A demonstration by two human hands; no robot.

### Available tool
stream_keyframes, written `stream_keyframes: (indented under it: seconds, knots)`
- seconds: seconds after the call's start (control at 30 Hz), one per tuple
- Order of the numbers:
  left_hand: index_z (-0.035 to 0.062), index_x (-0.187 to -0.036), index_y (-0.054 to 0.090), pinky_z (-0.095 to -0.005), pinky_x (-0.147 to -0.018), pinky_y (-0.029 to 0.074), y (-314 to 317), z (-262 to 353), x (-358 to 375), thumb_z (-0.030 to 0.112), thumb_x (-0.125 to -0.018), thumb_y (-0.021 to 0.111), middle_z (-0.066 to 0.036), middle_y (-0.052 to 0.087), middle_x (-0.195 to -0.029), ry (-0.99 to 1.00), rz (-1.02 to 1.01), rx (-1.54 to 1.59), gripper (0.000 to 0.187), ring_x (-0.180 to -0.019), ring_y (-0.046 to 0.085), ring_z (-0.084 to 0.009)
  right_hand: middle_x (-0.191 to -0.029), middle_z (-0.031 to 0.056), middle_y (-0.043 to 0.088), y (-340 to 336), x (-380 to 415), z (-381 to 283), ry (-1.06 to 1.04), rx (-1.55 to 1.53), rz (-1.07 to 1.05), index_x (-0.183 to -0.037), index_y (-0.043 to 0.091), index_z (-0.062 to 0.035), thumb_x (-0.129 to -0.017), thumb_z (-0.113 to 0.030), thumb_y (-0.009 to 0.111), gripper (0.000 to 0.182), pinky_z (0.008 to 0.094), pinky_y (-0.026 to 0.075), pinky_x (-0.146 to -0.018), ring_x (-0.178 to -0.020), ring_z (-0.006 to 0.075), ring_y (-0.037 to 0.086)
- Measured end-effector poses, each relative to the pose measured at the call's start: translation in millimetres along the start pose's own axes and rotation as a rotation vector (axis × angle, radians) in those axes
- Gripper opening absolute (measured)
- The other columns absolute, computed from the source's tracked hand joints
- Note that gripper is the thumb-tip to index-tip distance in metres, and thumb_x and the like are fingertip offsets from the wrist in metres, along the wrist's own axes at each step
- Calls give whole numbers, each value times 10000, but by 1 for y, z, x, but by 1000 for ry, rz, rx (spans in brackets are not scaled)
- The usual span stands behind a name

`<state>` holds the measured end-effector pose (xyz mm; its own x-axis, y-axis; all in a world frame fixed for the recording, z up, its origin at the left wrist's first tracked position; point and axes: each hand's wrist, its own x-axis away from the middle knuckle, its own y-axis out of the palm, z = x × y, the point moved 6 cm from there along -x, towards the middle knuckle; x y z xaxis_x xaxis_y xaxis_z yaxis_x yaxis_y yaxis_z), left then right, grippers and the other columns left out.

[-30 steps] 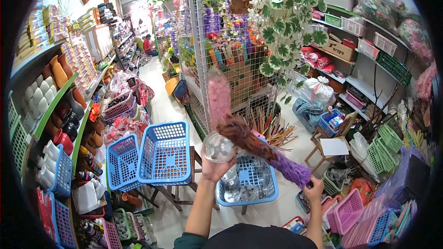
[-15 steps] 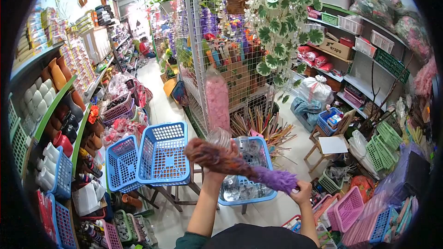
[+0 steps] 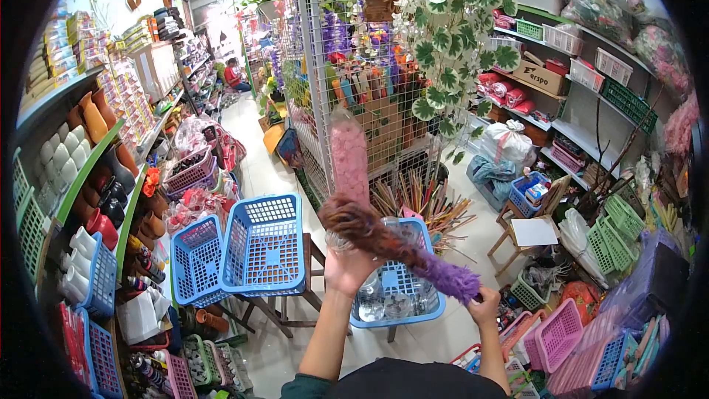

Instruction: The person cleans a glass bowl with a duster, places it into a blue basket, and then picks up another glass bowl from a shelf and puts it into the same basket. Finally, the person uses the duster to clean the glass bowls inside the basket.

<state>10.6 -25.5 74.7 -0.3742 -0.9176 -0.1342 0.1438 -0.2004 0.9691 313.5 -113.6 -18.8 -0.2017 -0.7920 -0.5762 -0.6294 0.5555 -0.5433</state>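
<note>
My right hand (image 3: 485, 304) is closed around the purple end of a fluffy duster (image 3: 443, 273). The duster slants up to the left, turning dark brown and orange toward its far end. That end passes in front of my left hand (image 3: 348, 272), which is raised with the palm turned up. My left fingers are mostly hidden behind the duster; they grip a clear glass jar (image 3: 337, 242), of which only a small part shows. Below the duster, a blue plastic basket (image 3: 399, 321) holds several clear glass vessels (image 3: 371, 303).
Two more blue baskets (image 3: 298, 286) stand on stools at the left. Shelves of vases (image 3: 92, 118) line the left side. A wire mesh partition (image 3: 317, 96) rises ahead, with thin sticks (image 3: 421, 203) at its foot. Pink baskets (image 3: 559, 334) crowd the lower right.
The duster's brown end has swung up and to the right, and its purple end has tilted lower. The glass jar in my left hand has come down slightly and now sits mostly behind the duster.
</note>
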Motion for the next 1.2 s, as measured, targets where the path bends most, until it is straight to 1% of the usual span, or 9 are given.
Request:
stream_keyframes:
  seconds: [0.07,0.33,0.67,0.73,0.8,0.87,0.93,1.07,1.2]
  knots:
    - [95,-1325,462,-522,-1053,273,-22,-5,-1,567,-906,327,-127,465,-1347,47,-163,318,646,-1240,396,-341,-522,77,520,-1,0,-16,-59,8,-45,-716,642,-61,-590,-272,766,275,331,381,-454,-447,218,509]
    - [154,-1311,490,-519,-1076,265,5,6,-3,548,-926,342,-87,505,-1327,107,-80,35,571,-1209,453,-259,-578,88,556,-10,-7,-11,-20,50,-29,-699,635,-48,-593,-266,760,273,335,404,-487,-496,241,537]
    - [84,-1249,537,-491,-1060,342,5,14,-7,521,-916,439,-109,521,-1294,189,-179,-174,557,-1214,467,-335,-564,79,566,-7,-11,-22,-71,40,-58,-747,674,-63,-597,-249,761,254,312,407,-477,-485,206,545]
    - [54,-1255,518,-490,-1058,343,7,-6,-14,558,-910,413,-119,526,-1282,42,-391,216,620,-1215,465,-329,-574,78,576,2,-14,-28,-47,18,-69,-758,679,-73,-598,-247,757,249,313,417,-487,-487,208,550]
    - [64,-1241,524,-495,-1050,350,0,-1,-14,546,-905,440,-115,538,-1263,97,-365,15,594,-1211,474,-305,-574,71,580,0,-21,-36,-31,-3,-94,-763,680,-83,-600,-253,753,246,315,431,-500,-496,211,562]
    - [132,-1136,574,-538,-1061,343,-33,29,-10,516,-908,475,-39,615,-1102,272,-7,-383,458,-1063,571,-245,-572,66,582,-10,-25,-31,-53,19,-108,-774,682,-88,-602,-246,751,244,310,434,-497,-504,211,573]
    - [135,-1208,533,-531,-1039,361,-26,34,-10,500,-920,468,-61,575,-1179,255,-202,-425,469,-1126,537,-248,-573,62,586,-15,-25,-24,-35,60,-116,-793,686,-92,-601,-238,747,249,308,434,-495,-506,206,579]
    - [155,-1412,266,-467,-1014,372,-37,9,-9,338,-878,579,-65,443,-1323,309,251,-572,646,-1202,462,-241,-570,100,556,3,-36,-24,-23,66,-63,-734,637,-57,-617,-205,714,203,352,410,-506,-515,262,553]
    - [116,-1395,272,-382,-957,438,-42,40,-8,250,-838,624,-102,426,-1292,516,218,-865,671,-1150,505,-233,-565,118,536,-1,-31,-5,21,-20,-86,-717,604,-32,-628,-199,697,211,362,390,-500,-515,282,543]
